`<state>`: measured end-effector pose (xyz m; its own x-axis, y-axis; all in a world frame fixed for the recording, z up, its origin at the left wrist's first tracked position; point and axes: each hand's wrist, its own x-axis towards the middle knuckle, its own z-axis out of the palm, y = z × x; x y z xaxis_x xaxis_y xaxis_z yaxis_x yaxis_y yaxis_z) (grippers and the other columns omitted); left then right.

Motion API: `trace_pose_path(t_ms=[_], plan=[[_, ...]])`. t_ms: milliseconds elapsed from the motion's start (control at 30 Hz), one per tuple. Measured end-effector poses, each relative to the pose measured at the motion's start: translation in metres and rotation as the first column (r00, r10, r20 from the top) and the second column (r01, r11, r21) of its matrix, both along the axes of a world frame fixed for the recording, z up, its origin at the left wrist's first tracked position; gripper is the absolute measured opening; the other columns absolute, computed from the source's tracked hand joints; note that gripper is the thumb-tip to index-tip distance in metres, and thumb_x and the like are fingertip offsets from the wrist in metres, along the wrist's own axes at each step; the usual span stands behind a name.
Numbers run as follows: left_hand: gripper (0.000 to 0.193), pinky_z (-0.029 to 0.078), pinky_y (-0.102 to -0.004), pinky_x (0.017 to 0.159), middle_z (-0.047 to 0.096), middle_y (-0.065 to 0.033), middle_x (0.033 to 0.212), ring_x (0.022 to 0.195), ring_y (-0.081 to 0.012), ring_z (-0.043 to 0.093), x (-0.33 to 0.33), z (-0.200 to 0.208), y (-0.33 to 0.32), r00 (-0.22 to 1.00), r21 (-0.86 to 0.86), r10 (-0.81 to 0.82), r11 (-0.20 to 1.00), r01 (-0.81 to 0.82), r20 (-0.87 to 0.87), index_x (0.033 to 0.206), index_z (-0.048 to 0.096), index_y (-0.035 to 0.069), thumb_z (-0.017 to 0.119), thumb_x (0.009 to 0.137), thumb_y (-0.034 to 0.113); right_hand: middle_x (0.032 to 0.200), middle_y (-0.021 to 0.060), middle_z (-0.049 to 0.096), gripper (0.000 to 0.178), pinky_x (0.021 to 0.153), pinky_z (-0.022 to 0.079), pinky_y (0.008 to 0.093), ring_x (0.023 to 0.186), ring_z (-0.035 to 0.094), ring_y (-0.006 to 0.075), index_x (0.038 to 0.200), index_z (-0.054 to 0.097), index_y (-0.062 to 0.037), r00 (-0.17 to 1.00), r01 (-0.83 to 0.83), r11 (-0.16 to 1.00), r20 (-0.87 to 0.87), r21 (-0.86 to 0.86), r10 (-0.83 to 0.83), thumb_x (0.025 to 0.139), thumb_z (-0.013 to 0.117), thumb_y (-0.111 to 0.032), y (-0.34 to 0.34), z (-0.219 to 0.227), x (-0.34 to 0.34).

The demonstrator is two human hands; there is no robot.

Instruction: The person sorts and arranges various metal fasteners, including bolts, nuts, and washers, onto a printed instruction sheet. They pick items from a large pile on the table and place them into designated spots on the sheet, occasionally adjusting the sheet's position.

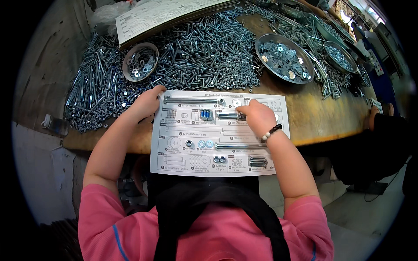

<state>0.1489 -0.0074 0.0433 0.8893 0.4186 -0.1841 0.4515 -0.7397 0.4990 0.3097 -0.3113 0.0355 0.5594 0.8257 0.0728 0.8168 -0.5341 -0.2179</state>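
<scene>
A white printed card (183,130) with outlined hardware drawings lies before me at the table's front edge. Bolts, nuts and washers sit on several of its outlines. Along the top is a long bolt (191,101), and another long bolt (244,146) lies lower down. My left hand (148,104) is at the card's upper left corner, fingers curled together; what they hold is hidden. Over the upper right part, my right hand (259,117) has its fingers pinched at the end of some short bolts (228,116). Blue-banded bolts (206,114) lie left of these.
Beyond the card spreads a big heap of loose bolts (196,52), with nuts (239,71) at its right. A small bowl (126,69) and a wide metal bowl (260,50) hold washers. Stacked printed cards (174,17) rest at the back. Another person's hand (373,117) shows at far right.
</scene>
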Motion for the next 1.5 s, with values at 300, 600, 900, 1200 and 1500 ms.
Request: trace_pose_path(t_ms=[300, 600, 900, 1200, 1500], plan=[[0.038, 0.048, -0.0345, 0.071, 0.06, -0.0196, 0.098, 0.085, -0.0303, 0.06, 0.003, -0.003, 0.002, 0.999, 0.0, -0.039, 0.999, 0.039, 0.029, 0.116, 0.048, 0.004, 0.042, 0.079, -0.001, 0.084, 0.0127, 0.056, 0.029, 0.067, 0.047, 0.039, 0.078, 0.057, 0.0316, 0.099, 0.064, -0.0152, 0.998, 0.052, 0.997, -0.045, 0.049, -0.05, 0.078, 0.048, -0.003, -0.013, 0.016, -0.002], [0.031, 0.048, -0.0373, 0.069, 0.06, -0.0204, 0.092, 0.081, -0.0312, 0.06, -0.005, 0.015, -0.004, 0.999, 0.014, 0.024, 1.0, -0.024, -0.037, 0.112, 0.05, 0.002, 0.043, 0.081, 0.003, 0.09, 0.0151, 0.058, 0.019, 0.075, 0.044, 0.037, 0.087, 0.055, 0.0318, 0.1, 0.058, -0.0015, 0.861, 0.499, 0.842, -0.228, 0.204, -0.455, 0.084, 0.048, -0.003, -0.189, 0.002, -0.047], [0.045, 0.047, -0.0239, 0.055, 0.056, -0.0061, 0.084, 0.064, -0.0117, 0.054, 0.008, 0.041, -0.021, 0.992, -0.405, 0.114, 0.905, -0.129, -0.061, 0.123, 0.049, 0.004, 0.046, 0.078, -0.003, 0.078, 0.0026, 0.053, 0.02, 0.046, 0.034, 0.0195, 0.054, 0.043, 0.0052, 0.106, 0.055, 0.0029, 0.262, 0.886, 0.448, -0.926, 0.119, -0.272, 0.09, 0.047, -0.008, -0.216, -0.019, -0.091], [0.054, 0.047, -0.0223, 0.058, 0.05, -0.0063, 0.094, 0.065, -0.0104, 0.053, 0.065, 0.017, -0.085, 1.0, -0.657, 0.025, 0.754, -0.02, -0.001, 0.13, 0.04, 0.002, 0.048, 0.077, -0.004, 0.083, 0.0, 0.051, 0.019, 0.05, 0.033, 0.0209, 0.061, 0.042, 0.0082, 0.107, 0.05, -0.0048, 0.254, 0.952, -0.243, -0.928, 0.189, 0.274, 0.094, 0.046, -0.019, -0.265, -0.051, -0.048], [0.052, 0.049, -0.021, 0.061, 0.052, -0.0099, 0.097, 0.067, -0.0109, 0.054, 0.132, 0.007, -0.169, 0.998, -0.707, -0.035, 0.704, 0.062, 0.052, 0.13, 0.04, 0.002, 0.047, 0.079, -0.004, 0.084, -0.0004, 0.051, 0.018, 0.054, 0.036, 0.0228, 0.061, 0.042, 0.01, 0.104, 0.05, -0.0074, 0.307, 0.889, -0.429, -0.906, 0.163, 0.292, 0.093, 0.048, -0.022, -0.25, -0.067, -0.057]])
